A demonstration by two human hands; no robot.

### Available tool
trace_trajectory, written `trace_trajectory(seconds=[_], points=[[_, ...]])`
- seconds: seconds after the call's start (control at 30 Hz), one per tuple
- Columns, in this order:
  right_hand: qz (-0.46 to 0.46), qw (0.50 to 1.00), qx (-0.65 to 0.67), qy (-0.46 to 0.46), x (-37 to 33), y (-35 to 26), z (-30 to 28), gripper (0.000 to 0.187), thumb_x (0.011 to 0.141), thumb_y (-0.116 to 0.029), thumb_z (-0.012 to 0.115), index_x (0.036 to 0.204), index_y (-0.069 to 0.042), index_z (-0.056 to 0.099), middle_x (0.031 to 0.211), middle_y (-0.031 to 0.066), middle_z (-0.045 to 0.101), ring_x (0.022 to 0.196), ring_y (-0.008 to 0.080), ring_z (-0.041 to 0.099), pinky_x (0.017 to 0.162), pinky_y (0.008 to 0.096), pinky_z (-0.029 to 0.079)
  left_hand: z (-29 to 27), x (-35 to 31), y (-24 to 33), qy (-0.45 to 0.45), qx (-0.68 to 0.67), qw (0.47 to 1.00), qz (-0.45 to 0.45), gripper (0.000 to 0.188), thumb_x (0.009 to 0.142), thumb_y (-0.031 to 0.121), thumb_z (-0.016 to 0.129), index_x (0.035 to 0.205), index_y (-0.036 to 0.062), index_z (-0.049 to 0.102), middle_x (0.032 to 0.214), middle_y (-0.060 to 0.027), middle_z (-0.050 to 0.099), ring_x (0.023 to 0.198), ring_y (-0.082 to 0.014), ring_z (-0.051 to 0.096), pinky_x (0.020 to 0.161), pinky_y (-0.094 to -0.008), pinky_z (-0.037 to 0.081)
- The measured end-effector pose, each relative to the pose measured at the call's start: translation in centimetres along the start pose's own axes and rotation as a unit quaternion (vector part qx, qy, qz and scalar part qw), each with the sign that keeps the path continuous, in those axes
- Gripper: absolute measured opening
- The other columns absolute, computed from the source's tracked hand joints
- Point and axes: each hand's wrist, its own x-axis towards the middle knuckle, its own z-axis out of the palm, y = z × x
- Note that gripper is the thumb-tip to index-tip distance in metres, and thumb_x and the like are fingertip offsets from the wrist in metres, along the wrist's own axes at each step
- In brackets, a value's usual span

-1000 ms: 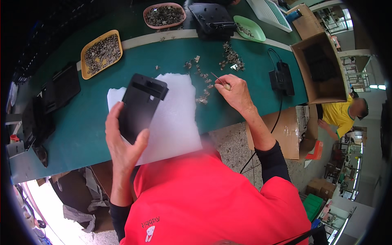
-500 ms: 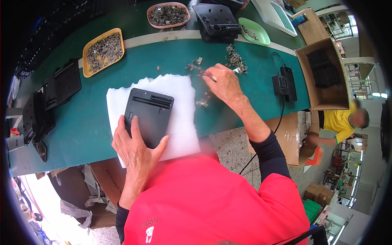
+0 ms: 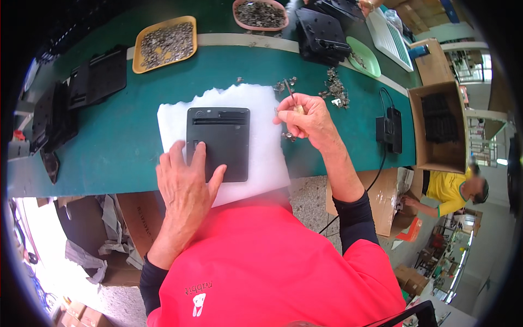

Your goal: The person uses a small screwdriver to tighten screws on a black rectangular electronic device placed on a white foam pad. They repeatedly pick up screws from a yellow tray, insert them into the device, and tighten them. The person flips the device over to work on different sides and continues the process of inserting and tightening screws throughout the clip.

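A flat black plastic housing (image 3: pixel 229 147) with slots along its far edge lies on a sheet of white foam (image 3: pixel 267 158). My left hand (image 3: pixel 185 188) rests on its left side, fingers spread and thumb out near the lower edge. Right of the foam, my right hand (image 3: pixel 310 122) is closed around a thin metal tool (image 3: pixel 289 91) with a pale handle. The tool's tip points away from me, beside a few small metal parts (image 3: pixel 280 86). A larger heap of such parts (image 3: pixel 335 90) lies farther right on the green table.
Small metal parts fill a yellow tray (image 3: pixel 137 54), a pink tray (image 3: pixel 238 20) and a green tray (image 3: pixel 373 64). Black housings (image 3: pixel 321 35) are stacked at the back. A black power adapter (image 3: pixel 389 131) and a carton (image 3: pixel 463 147) stand right. A person in yellow (image 3: pixel 449 188) is beyond.
The black housing has turned from tilted to nearly straight on the foam, with my left hand still on it. My right hand has drawn back, and the tool now points up and away.
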Motion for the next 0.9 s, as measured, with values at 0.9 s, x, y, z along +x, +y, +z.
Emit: trace_trajectory(seconds=[0.9], points=[[0.117,0.982,-0.033,-0.146,-1.0,-0.7,6.0,0.009,0.083,-0.008,0.068,0.082,0.000,0.067,0.062,0.0042,0.063,0.045,0.0042,0.048,0.040,0.0215,0.035,3.9,2.3,0.1,-0.022,-0.493,0.868,-0.051,0.014,0.089,0.003,0.065,0.102,-0.0010,0.066,0.081,-0.0048,0.068,0.072,-0.0082,0.064,0.063,-0.0212,0.051]])
